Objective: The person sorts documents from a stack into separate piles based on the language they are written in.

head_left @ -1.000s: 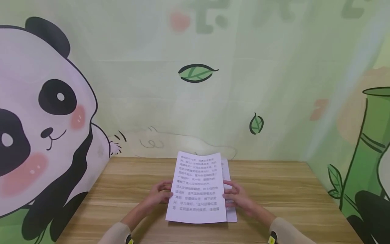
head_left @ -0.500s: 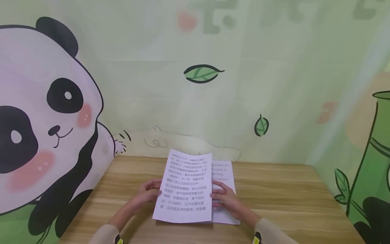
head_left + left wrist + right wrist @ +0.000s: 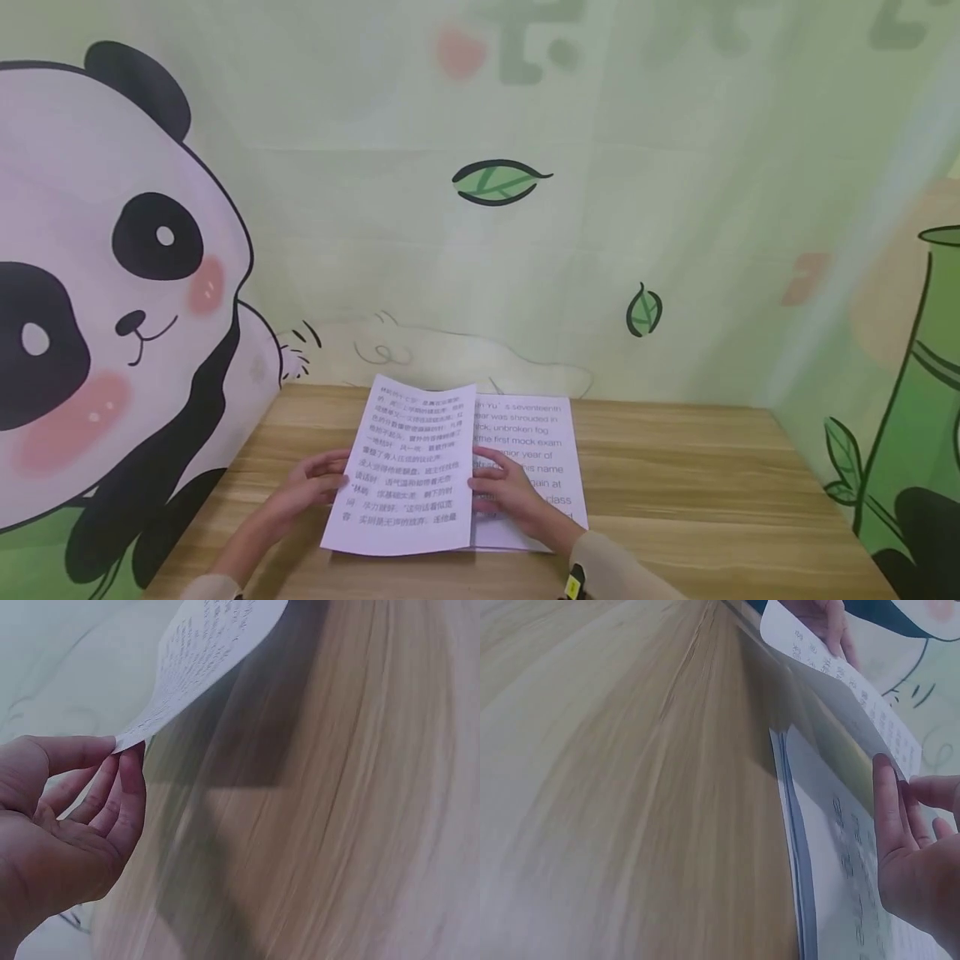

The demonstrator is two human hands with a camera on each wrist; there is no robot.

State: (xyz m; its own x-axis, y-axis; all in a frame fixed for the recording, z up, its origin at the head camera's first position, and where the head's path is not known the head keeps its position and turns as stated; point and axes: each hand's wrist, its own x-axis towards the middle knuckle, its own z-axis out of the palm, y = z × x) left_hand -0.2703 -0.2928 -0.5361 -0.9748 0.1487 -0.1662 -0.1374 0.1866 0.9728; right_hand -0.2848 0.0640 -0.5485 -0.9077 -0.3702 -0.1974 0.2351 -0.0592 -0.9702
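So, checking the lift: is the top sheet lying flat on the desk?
No, the top sheet hangs above the desk, pinched by the left hand.

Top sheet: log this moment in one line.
left hand pinches top sheet | right hand holds its right edge, over paper stack | sheet raised off table
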